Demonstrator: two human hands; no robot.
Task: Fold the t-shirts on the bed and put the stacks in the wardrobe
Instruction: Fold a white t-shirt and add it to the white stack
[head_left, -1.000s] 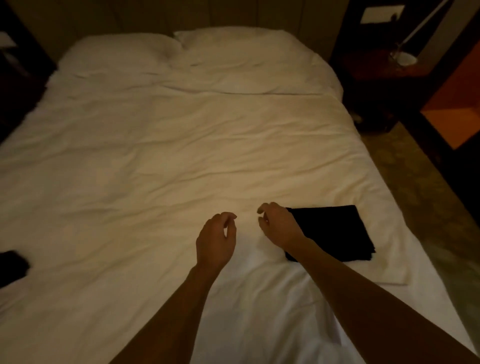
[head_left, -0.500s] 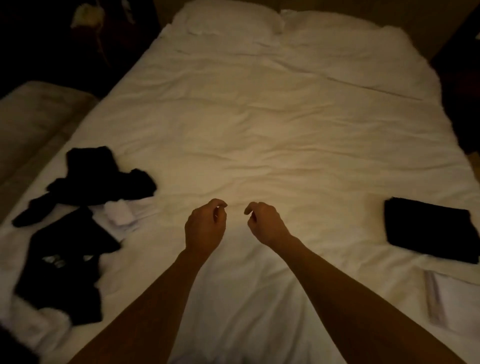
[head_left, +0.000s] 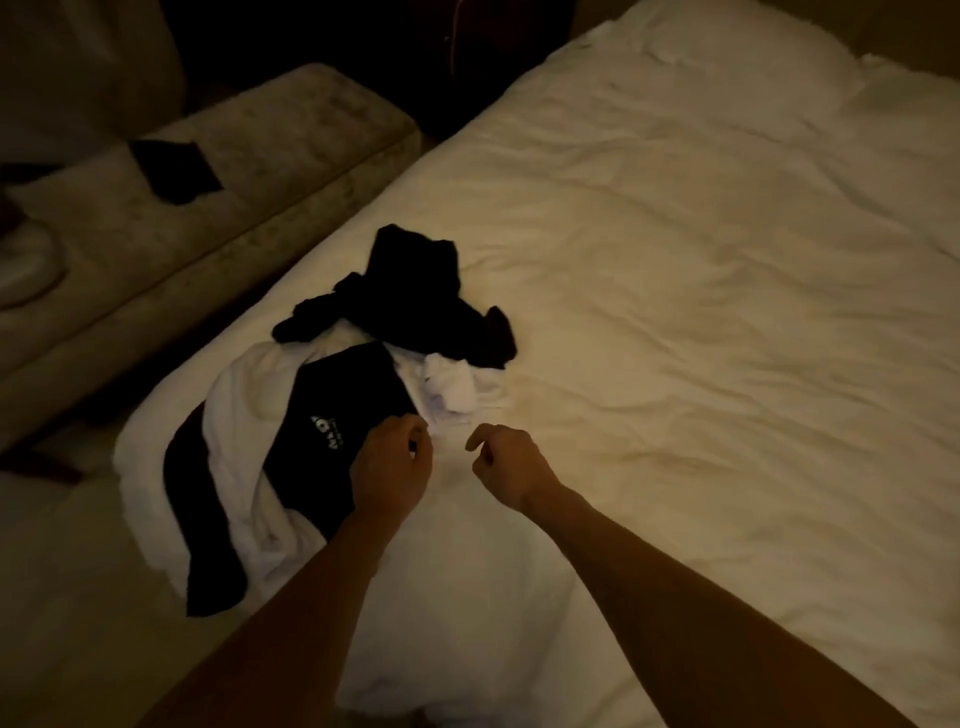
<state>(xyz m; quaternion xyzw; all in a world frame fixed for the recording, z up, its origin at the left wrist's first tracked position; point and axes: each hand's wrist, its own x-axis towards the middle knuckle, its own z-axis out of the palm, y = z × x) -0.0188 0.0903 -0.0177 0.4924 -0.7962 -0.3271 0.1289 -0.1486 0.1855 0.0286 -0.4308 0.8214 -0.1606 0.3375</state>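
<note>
T-shirts (head_left: 332, 415) lie in a loose heap on the bed (head_left: 675, 312), at about nine o'clock from my hands in the head view, black and white ones tangled together. My left hand (head_left: 390, 467) hovers over the edge of the black shirt with white lettering, fingers loosely curled, holding nothing I can make out. My right hand (head_left: 506, 465), at three o'clock from the left, is likewise loosely curled and empty. I judge the cloth light, limp and prone to bunching; I'd take it at the shoulders.
</note>
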